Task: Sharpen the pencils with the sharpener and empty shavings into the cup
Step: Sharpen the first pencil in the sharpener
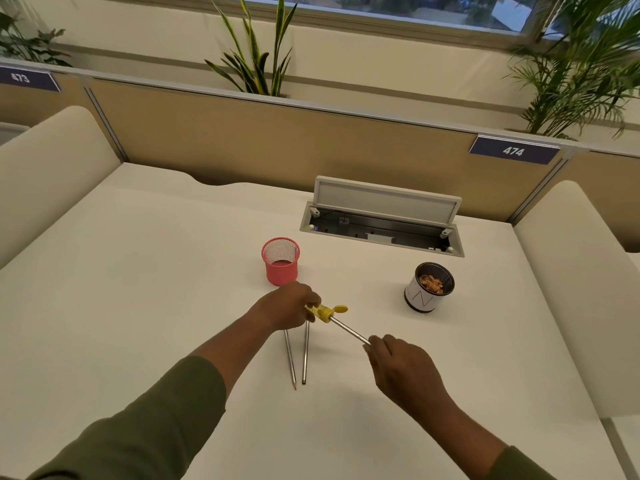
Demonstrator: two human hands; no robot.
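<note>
Three pencils in all: one is sitting in the yellow sharpener (324, 312), two loose pencils (298, 356) are lying side by side on the white desk (138, 271), just under the left hand; two cups: a pink mesh cup (281, 260) and a black mesh cup (429, 287) with a white band, holding curly orange shavings, well apart on the desk; left hand (294, 304) is reaching forward, fingers pinching the plastic sharpener above the desk; right hand (398, 365) is gripping the back end of the silvery held pencil (349, 329), fingers curled round it; both sleeves (166, 410) are olive green; the sharpener's little lid is hanging open.
</note>
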